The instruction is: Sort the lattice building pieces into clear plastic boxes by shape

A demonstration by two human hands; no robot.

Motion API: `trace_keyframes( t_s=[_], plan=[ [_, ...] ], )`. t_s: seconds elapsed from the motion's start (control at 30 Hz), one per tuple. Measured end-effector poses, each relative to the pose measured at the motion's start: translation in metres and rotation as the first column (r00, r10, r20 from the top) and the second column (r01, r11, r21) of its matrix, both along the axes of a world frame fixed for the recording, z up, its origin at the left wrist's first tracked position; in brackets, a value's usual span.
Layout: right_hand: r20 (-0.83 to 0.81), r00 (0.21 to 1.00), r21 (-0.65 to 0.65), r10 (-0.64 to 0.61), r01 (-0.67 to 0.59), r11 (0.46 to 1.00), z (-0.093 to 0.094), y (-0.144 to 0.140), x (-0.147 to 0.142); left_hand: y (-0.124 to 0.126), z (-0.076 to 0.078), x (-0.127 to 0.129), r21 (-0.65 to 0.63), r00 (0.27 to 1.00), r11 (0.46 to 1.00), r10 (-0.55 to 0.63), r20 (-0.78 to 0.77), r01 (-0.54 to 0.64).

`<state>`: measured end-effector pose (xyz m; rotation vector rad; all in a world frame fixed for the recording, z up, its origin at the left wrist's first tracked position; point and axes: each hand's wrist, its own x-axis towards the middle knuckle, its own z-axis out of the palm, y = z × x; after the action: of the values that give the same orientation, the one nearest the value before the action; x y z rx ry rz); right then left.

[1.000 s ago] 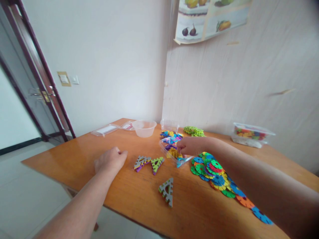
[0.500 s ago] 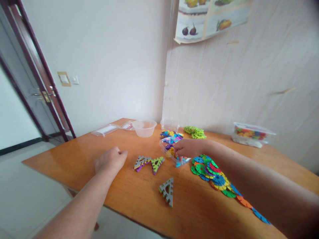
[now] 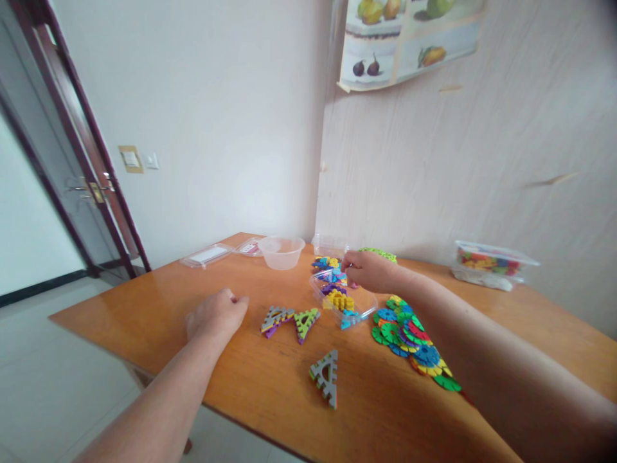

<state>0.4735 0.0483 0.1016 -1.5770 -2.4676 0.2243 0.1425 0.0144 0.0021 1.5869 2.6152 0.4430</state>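
Wooden counter [image 3: 144, 302] in a white-walled corner | left hand [image 3: 215, 315] resting on it, fingers curled shut, empty | right hand [image 3: 367, 270] over clear tray [image 3: 362, 310] of coloured toy pieces [image 3: 339, 300], fingers' grip hidden | three triangle builds [image 3: 301, 321] between the hands

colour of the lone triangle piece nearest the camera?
Grey triangle piece, with green and yellow showing at its edges; head view.

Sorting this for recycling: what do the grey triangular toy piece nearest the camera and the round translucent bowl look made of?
Grey triangular toy piece: likely rigid moulded plastic, matte, with notched edges and cut-out openings. Round translucent bowl: probably thin plastic, frosted and slightly glossy; the table shows faintly through its wall.
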Motion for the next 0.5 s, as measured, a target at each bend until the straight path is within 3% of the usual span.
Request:
trace_keyframes(
  t_s=[0.13,0.3,0.5],
  plan=[
    [-0.143,0.989,0.08,-0.042,0.054,0.995,0.005,-0.009,-0.005,0.0,-0.001,-0.001,0.011,1.0,1.0,-0.001,-0.002,0.001],
    [-0.254,0.967,0.127,0.027,0.006,0.992,0.015,-0.026,-0.008,0.001,-0.002,-0.002,0.016,1.0,1.0,0.005,-0.004,-0.005],
    [-0.151,0.989,0.055,-0.005,0.013,0.998,0.016,-0.026,0.005,-0.001,0.0,-0.002,0.004,1.0,1.0,0.004,-0.003,-0.004]
  ],
)
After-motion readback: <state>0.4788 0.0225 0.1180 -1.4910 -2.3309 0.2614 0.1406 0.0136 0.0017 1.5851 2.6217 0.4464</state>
